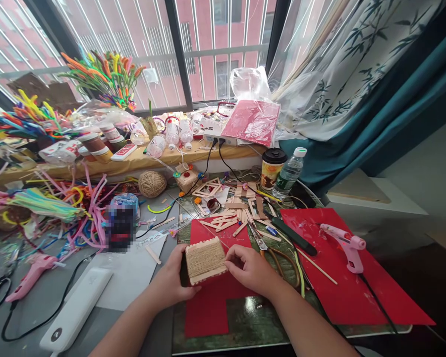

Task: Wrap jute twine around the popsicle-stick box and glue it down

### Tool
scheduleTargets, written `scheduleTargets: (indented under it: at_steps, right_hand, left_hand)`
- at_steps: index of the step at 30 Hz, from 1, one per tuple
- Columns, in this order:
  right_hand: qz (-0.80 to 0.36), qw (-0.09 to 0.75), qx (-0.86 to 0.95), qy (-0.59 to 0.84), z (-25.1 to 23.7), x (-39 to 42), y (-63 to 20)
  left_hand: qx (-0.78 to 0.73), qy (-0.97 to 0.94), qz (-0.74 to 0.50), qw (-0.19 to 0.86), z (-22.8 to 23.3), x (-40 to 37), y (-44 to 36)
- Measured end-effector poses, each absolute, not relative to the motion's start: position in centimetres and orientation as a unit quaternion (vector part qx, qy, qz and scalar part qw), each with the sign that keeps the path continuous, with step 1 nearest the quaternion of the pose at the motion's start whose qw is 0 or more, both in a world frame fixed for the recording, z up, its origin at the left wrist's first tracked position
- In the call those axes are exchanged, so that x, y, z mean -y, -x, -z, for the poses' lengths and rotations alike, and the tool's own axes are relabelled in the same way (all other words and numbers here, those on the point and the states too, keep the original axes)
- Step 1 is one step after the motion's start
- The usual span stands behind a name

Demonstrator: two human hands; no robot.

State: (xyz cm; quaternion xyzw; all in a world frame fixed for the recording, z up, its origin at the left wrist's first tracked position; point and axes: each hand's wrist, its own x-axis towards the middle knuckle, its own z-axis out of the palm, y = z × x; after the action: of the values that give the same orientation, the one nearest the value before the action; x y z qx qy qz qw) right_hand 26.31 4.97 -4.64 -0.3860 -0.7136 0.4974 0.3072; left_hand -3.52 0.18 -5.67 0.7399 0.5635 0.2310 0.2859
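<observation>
Above the red paper sheet [211, 307] on the table [252, 327], we are gripping a twine-wrapped popsicle-stick panel [205, 260] between our left hand [173, 280] and right hand [250, 270]. Behind, a lidded coffee cup [273, 167] is standing beside a capped water bottle [289, 173].

Bright window [141, 49] daylight; sharp centre, edges warped.

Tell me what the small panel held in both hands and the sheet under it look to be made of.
Small twine-wrapped stick panel: pale flat wooden craft sticks, unfinished and matt, ends showing at its edges, wound with rough tan jute-like twine in close rows. Left hand and right hand grip its sides. Red sheet: likely thin matt paper or card, lying flat with cut edges.
</observation>
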Motion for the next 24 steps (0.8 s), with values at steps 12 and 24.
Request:
scheduleTargets:
  at_steps: [12,24]
  right_hand:
    - [-0.531,0.309,0.691,0.380,5.1,-4.8,-25.6]
    - [-0.425,0.312,0.777,0.345,3.6,-5.4,-26.6]
  left_hand:
    - [-0.512,-0.833,-0.161,0.134,1.6,-2.2,-1.3]
    - [-0.548,-0.807,-0.166,0.146,2.2,-2.6,-1.5]
